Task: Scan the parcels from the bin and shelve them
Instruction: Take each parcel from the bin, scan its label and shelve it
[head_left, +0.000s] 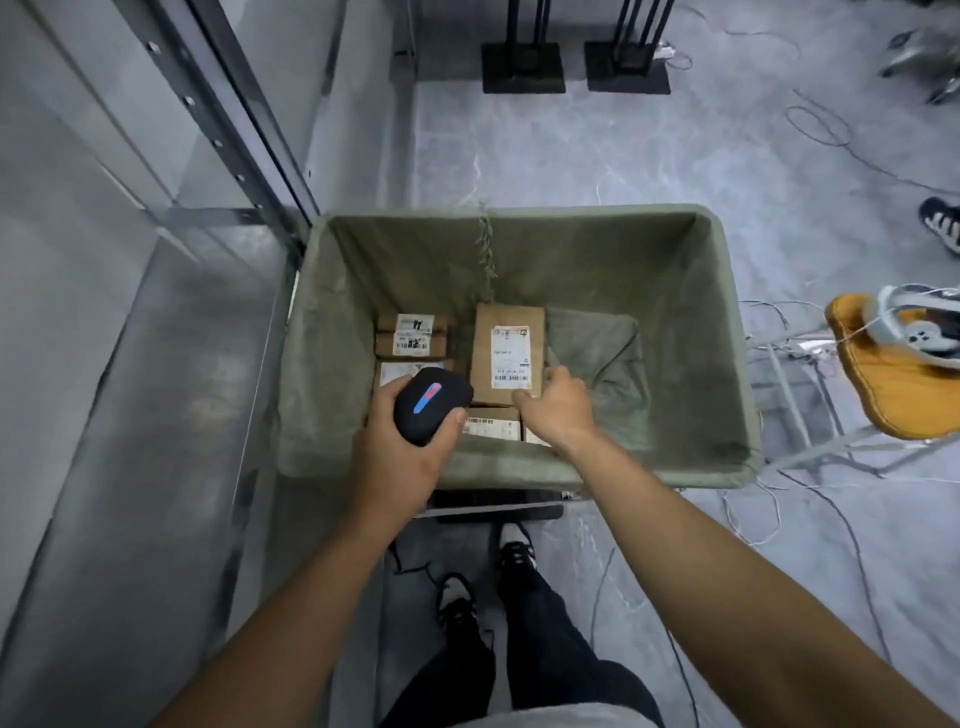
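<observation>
Parcel (508, 353) lies in bin (727, 332), right hand (558, 402) gripping its near corner, left hand (410, 447) clutching scanner (428, 410).

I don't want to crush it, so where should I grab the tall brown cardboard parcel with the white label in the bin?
Take the tall brown cardboard parcel by its near right corner, where the right hand already is. It lies label up with bare canvas bin floor on its right, so fingers probably fit under that long edge; other boxes crowd its left.

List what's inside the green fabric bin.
Inside the bin: a tall brown parcel gripped by the right hand, a small labelled box, and more parcels partly hidden under the scanner in the left hand.
</observation>
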